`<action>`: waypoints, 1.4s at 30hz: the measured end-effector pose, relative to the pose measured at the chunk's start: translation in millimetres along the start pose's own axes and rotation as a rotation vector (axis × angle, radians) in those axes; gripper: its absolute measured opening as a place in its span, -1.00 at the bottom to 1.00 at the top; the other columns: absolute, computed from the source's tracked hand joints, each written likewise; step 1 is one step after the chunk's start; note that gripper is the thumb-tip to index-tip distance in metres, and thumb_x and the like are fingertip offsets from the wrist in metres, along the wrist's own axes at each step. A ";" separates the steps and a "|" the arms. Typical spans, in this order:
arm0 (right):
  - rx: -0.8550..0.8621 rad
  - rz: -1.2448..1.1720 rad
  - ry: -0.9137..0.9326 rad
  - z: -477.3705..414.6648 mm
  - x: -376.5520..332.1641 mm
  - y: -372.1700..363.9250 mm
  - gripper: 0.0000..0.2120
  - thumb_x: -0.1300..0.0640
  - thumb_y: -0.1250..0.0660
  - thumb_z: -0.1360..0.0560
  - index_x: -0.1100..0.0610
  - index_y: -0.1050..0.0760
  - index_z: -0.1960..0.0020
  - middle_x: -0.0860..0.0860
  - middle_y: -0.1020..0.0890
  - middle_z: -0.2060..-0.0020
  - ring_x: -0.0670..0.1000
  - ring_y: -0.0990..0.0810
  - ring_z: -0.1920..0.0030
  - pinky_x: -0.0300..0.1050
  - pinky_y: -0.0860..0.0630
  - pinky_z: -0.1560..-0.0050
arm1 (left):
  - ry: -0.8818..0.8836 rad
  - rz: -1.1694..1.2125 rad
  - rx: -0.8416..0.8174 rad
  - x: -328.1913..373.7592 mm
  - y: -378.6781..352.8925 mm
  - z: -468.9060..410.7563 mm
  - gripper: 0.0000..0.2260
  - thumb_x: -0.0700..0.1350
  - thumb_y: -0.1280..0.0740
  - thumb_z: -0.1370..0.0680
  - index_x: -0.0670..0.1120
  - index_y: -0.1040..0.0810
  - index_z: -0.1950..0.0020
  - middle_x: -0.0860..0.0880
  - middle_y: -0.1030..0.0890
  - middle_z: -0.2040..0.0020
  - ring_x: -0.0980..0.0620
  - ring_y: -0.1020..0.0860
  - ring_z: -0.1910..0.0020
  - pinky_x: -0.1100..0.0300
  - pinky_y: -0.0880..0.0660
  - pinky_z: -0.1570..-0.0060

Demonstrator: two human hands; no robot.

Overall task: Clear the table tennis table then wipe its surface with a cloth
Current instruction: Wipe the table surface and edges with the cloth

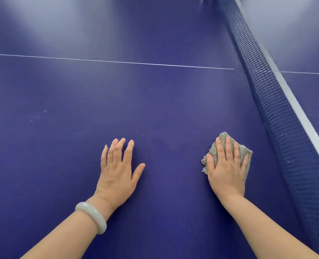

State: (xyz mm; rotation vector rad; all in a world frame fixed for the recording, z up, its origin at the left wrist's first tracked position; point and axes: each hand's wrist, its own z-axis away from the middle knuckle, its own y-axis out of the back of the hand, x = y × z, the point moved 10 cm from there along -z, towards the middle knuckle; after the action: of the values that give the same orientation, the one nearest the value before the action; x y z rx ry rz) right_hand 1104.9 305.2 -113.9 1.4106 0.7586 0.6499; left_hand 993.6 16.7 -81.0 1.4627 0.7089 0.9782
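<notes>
The blue table tennis table [80, 101] fills the view. My right hand [227, 169] lies flat on a folded grey cloth [246, 153], pressing it on the table a short way left of the net. The cloth shows around my fingers and thumb; most of it is hidden under the palm. My left hand [118, 169] rests palm down on the bare table to the left, fingers spread, holding nothing. A pale bangle [91, 216] sits on that wrist.
The dark blue net [278, 113] with its white top band runs diagonally down the right side, close to my right hand. A thin white centre line [117, 62] crosses the table farther off. Faint pale specks dot the surface.
</notes>
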 end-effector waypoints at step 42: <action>-0.089 0.000 0.126 24.9 -195.1 -13.8 -0.37 -0.22 0.12 -0.61 -0.02 0.11 -0.62 0.02 0.10 -0.61 0.08 0.17 -0.59 0.24 0.33 -0.50 | 0.187 -0.096 -0.063 -101.4 -12.3 43.1 -0.31 0.27 0.12 -0.58 -0.13 -0.16 -0.58 -0.14 -0.21 -0.55 -0.16 -0.08 -0.57 -0.19 -0.02 -0.52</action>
State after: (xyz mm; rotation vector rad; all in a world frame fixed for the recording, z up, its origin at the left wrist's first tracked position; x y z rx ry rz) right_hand 1004.3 135.6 -112.2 1.2976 0.8192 0.7688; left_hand 985.8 -90.3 -109.1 1.2817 0.8687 1.0622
